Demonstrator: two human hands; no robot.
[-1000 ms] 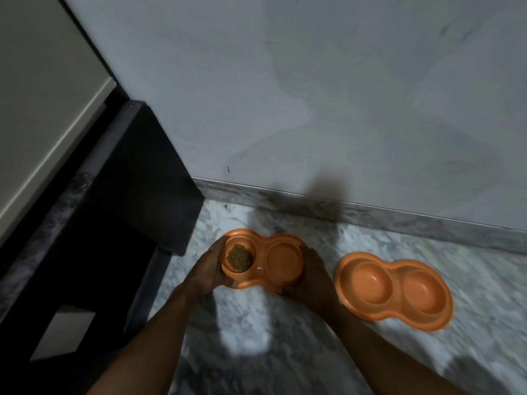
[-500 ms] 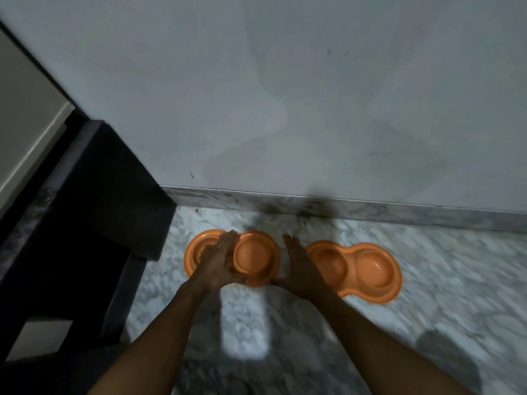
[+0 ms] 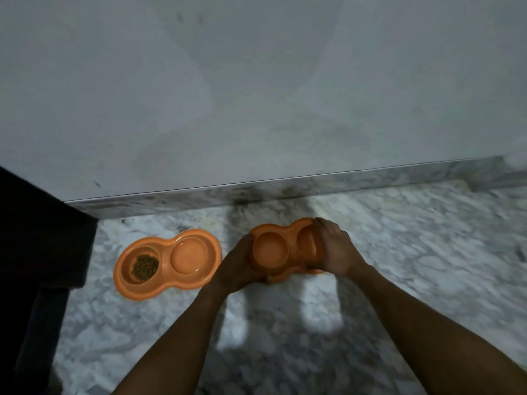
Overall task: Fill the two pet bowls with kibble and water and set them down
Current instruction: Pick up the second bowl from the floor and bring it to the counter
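Two orange double pet bowls are in view. The left bowl [image 3: 168,262] rests on the marble floor with brown kibble [image 3: 145,266] in its left cup and what looks like water in its right cup. My left hand [image 3: 238,263] and my right hand [image 3: 333,250] grip the two ends of the second orange bowl [image 3: 281,248], which is tilted toward me just above the floor. Both of its cups look empty. My right hand covers part of its right cup.
A grey wall with a marble skirting [image 3: 285,191] runs behind the bowls. A dark cabinet [image 3: 37,238] stands at the left edge. The marble floor [image 3: 413,252] stretches to the right and toward me.
Both hands let go of the kibble bowl, now left on the floor, and moved right. They have taken hold of the second bowl and tilted it up.
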